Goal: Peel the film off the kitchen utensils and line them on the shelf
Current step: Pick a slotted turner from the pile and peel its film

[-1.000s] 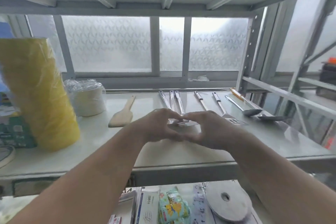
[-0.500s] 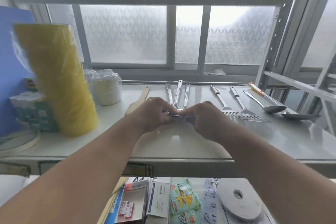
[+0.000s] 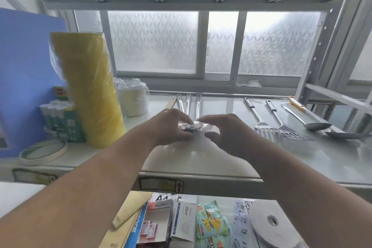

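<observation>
Three steel utensils point(image 3: 188, 104) lie side by side on the white shelf point(image 3: 201, 159), handles pointing to the window. Their shiny heads point(image 3: 198, 126) lie stacked between my hands. My left hand point(image 3: 171, 127) grips the heads from the left, fingers over them and thumb beneath. My right hand point(image 3: 227, 133) is just right of them with fingers spread, its index fingertip near the heads' top edge. To the right lie two slotted turners point(image 3: 267, 127) and two ladles point(image 3: 318, 126). A wooden spatula point(image 3: 171, 103) is mostly hidden behind my left hand.
A tall yellow wrapped roll point(image 3: 90, 90), a white wrapped roll point(image 3: 131, 98), green boxes point(image 3: 62, 119) and a tape ring point(image 3: 44, 150) crowd the shelf's left. A shelf post point(image 3: 314, 62) stands at the right. Packets and a grey roll point(image 3: 271, 225) lie on the lower shelf.
Both hands were closed together over the utensil heads. Now my right hand has opened and drawn slightly right, while my left hand still holds the heads.
</observation>
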Motion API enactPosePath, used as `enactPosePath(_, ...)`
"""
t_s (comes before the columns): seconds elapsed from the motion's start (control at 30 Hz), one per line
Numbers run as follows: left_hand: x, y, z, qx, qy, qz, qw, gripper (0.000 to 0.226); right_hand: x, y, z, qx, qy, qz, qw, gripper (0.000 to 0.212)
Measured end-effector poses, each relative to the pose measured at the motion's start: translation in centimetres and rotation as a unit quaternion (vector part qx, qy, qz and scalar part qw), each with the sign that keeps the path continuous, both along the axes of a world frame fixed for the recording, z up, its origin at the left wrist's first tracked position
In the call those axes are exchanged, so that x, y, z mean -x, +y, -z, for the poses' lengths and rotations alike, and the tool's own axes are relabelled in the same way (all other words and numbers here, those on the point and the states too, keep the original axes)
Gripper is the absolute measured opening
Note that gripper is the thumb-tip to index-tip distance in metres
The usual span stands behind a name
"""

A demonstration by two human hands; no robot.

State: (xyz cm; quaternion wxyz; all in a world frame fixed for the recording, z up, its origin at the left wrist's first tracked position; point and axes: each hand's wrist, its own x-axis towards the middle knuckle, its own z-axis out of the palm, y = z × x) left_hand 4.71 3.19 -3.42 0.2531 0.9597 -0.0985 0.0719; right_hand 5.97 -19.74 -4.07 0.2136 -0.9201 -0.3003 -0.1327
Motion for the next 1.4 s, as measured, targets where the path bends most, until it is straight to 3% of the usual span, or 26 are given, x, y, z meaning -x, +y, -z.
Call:
enactPosePath(0.1, 0.2, -3.8, -1.3, -0.028, -0.003, 0.024, 0.999, 0.065, 1.0, -4.0, -1.9, 0.009, -0.025, 0.034, 0.999, 0.053)
enactPosePath(0.4, -2.4, -18.5, 0.0, 0.031, -0.038, 0.114, 0.992, 0.055, 2.6, -16.0, -2.9, 0.058, 0.029, 0.177, 0.982, 0.057)
enactPosePath(0.53, -3.7, -21.4, 0.7, 0.005, -0.063, 0.114, 0.991, 0.033, 2.2, -17.0, -1.6, 0.089, 0.065, 0.204, 0.973, 0.051)
enactPosePath(0.83, -3.7, -18.5, 0.6, 0.012, -0.077, 0.080, 0.994, 0.018, 0.4, -14.1, -0.1, -0.002, 0.046, 0.157, 0.987, 0.041)
enactPosePath(1.1, -1.1, -12.0, 0.0, -0.037, -0.060, 0.031, 0.997, 0.019, -0.4, -9.1, 0.7, -0.025, 0.033, 0.051, 0.998, 0.053)
enactPosePath(1.27, -1.0, -11.1, -0.3, -0.036, -0.044, 0.023, 0.998, 0.024, 0.0, -8.2, 0.7, -0.049, 0.031, 0.046, 0.997, 0.039)
enactPosePath(1.4, -1.2, -13.5, -0.4, -0.057, -0.046, 0.028, 0.997, 0.046, 0.1, -10.7, 0.3, -0.008, 0.025, 0.058, 0.998, 0.049)
